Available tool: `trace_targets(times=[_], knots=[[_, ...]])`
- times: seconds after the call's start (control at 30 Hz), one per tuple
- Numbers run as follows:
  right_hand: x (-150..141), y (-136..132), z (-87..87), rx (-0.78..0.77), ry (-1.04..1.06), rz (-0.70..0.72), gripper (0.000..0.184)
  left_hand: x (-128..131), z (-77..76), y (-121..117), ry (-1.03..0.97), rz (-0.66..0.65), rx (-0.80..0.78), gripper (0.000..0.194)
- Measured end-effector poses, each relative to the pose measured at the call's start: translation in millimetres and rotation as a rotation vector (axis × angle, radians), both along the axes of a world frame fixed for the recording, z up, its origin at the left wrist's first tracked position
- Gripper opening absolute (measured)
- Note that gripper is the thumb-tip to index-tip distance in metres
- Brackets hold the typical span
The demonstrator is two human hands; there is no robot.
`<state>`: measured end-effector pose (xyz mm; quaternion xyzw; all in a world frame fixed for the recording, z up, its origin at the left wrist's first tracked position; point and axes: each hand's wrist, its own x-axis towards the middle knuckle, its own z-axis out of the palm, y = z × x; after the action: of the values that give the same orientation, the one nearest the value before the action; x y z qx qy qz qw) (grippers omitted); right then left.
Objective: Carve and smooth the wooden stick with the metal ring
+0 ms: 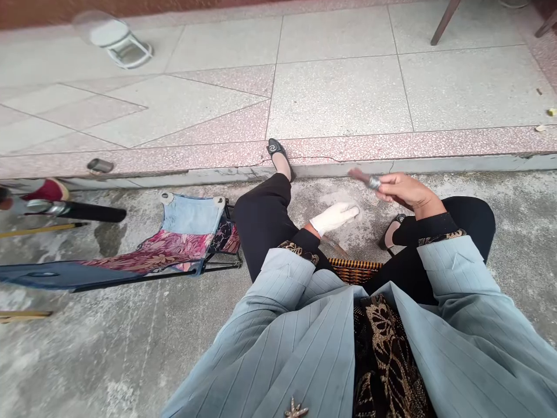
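My right hand (404,191) is bare and raised above the right knee. Its fingers are closed on a short tool with a reddish-brown end and a silvery, ringed band (373,182); the rest of the tool is hidden in the grip. My left hand (335,217) wears a white glove and hangs low between the legs, its fingers pressed together. Whatever they may hold cannot be made out. Below the glove, a thin brown strip (336,247) shows in part. A woven orange-and-black wicker piece (354,270) lies between my thighs, mostly covered.
On the left stands a folding chair (187,249) with patterned cloth. Beyond it are a dark tube (93,211) and a dark cup-like object (100,166). A raised tiled step (339,93) runs across ahead, with a white stool (122,40) on it and a table leg (444,23).
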<state>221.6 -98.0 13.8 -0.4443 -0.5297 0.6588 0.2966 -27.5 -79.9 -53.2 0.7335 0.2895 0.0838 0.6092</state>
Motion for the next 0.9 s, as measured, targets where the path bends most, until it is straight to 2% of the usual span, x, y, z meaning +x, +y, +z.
trace_targets(times=[0.07,0.1,0.13,0.2,0.3,0.37,0.43,0.5,0.57,0.63,0.7,0.73,0.77,0.8,0.9], knots=[[4.5,3.2,-7.2,0.007,0.008,-0.286,0.043,3.0,0.7,-1.8,0.032,-0.024,0.072,0.042],[6.5,5.4,-11.9,-0.001,-0.032,-0.372,0.044,3.7,1.2,-1.9,0.038,-0.033,0.118,0.041],[8.1,7.9,-16.8,-0.012,-0.094,-0.419,0.044,3.8,1.9,-1.6,0.045,-0.040,0.158,0.039],[10.4,12.9,-25.5,-0.036,-0.251,-0.423,0.045,3.2,3.6,-0.8,0.065,-0.061,0.208,0.038],[10.5,18.6,-33.2,-0.004,-0.583,-0.330,0.045,1.8,6.3,-0.5,0.123,-0.092,0.248,0.036],[7.5,20.2,-35.4,0.065,-0.861,-0.210,0.041,0.7,7.6,-0.9,0.144,-0.096,0.283,0.035],[1.7,19.3,-37.1,0.097,-1.072,-0.019,0.032,-0.7,7.7,-1.2,0.170,-0.079,0.338,0.035],[-6.0,16.1,-38.9,0.037,-1.132,0.215,0.023,-2.4,6.3,-0.8,0.197,-0.065,0.386,0.034],[-13.6,11.5,-39.5,-0.081,-1.038,0.436,0.023,-4.1,3.9,0.8,0.195,-0.056,0.399,0.033],[-18.2,7.0,-36.3,-0.209,-0.832,0.619,0.027,-5.4,1.0,3.6,0.165,-0.041,0.377,0.031],[-17.6,3.9,-27.9,-0.280,-0.565,0.724,0.033,-6.2,-1.3,7.0,0.116,0.027,0.326,0.032],[-15.2,3.0,-22.2,-0.274,-0.435,0.714,0.038,-6.2,-2.0,8.5,0.088,0.072,0.292,0.034],[-11.6,2.2,-16.3,-0.241,-0.310,0.665,0.043,-5.9,-2.5,9.7,0.061,0.115,0.256,0.036],[-7.4,1.7,-10.8,-0.183,-0.218,0.547,0.044,-5.3,-2.6,10.3,0.038,0.148,0.221,0.038],[3.9,0.8,-2.6,-0.049,-0.041,0.097,0.039,-1.5,-1.8,8.4,0.038,0.116,0.168,0.043]])
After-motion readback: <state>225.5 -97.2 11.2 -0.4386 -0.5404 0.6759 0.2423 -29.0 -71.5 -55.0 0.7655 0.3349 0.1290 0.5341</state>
